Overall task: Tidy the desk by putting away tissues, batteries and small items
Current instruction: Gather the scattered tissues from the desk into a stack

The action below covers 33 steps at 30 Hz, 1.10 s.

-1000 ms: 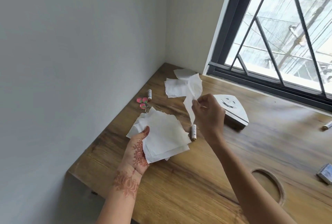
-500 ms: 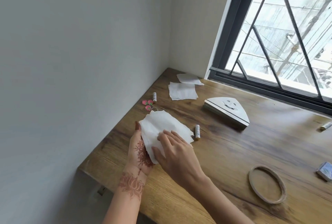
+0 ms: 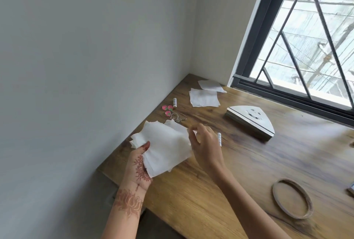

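Lifted off the tissue stack (image 3: pixel 164 143), the right hand (image 3: pixel 206 146) curls just beside it, grip unclear. Left hand (image 3: pixel 138 164) holds the stack.

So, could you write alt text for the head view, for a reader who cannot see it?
A person's left hand holds a stack of white tissues above a wooden desk, with the right hand at the stack's edge. Loose tissues, two batteries and a pink keychain lie on the desk.

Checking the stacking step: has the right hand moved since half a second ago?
Yes. The right hand came off the top of the tissue stack to its right edge, nearer the battery on the desk.
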Each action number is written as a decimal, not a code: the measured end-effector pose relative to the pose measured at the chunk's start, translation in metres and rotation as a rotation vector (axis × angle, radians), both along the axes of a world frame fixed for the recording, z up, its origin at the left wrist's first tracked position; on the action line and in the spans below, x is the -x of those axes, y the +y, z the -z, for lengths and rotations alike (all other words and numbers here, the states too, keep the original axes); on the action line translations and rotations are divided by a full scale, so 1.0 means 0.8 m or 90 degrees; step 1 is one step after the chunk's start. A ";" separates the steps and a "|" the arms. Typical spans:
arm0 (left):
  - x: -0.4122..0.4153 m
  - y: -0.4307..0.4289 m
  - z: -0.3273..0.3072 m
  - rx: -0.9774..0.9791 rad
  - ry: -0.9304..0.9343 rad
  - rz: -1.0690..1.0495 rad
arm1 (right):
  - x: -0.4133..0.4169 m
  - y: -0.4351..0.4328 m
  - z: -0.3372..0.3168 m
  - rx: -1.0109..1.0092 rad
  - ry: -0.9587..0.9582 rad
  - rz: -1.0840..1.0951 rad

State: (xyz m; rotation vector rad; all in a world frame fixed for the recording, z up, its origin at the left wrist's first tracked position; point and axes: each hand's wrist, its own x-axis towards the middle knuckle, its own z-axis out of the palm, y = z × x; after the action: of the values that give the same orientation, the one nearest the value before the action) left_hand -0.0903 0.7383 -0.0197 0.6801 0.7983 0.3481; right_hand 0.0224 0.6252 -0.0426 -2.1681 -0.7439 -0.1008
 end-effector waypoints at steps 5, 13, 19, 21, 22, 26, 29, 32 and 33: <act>0.008 0.005 0.009 0.004 0.001 0.007 | -0.051 0.013 0.026 0.140 0.062 0.074; 0.014 0.012 0.019 0.021 -0.022 -0.038 | -0.057 0.029 0.047 0.249 0.006 0.086; 0.003 0.003 0.014 0.013 0.011 -0.031 | -0.059 0.020 0.025 0.062 0.173 0.083; 0.001 -0.001 0.012 0.022 -0.004 -0.026 | -0.061 0.014 0.008 -0.054 0.232 0.081; 0.000 -0.002 0.012 0.022 0.001 -0.021 | -0.062 0.011 -0.001 -0.096 0.239 0.085; -0.004 -0.005 0.014 0.046 -0.017 0.034 | -0.062 0.000 -0.040 -0.250 0.246 0.101; -0.012 -0.005 0.018 0.057 -0.026 0.064 | -0.055 -0.005 -0.063 -0.299 0.204 0.069; -0.024 -0.009 0.019 0.057 -0.046 0.091 | -0.037 -0.010 -0.069 -0.289 0.110 -0.016; -0.027 -0.012 0.017 0.051 -0.055 0.107 | -0.029 -0.013 -0.067 -0.264 0.050 -0.054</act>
State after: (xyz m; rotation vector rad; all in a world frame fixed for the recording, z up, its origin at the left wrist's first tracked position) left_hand -0.0687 0.7288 -0.0333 0.6471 0.6642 0.1911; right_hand 0.0457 0.6149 0.0110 -1.7359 -0.6990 -0.1133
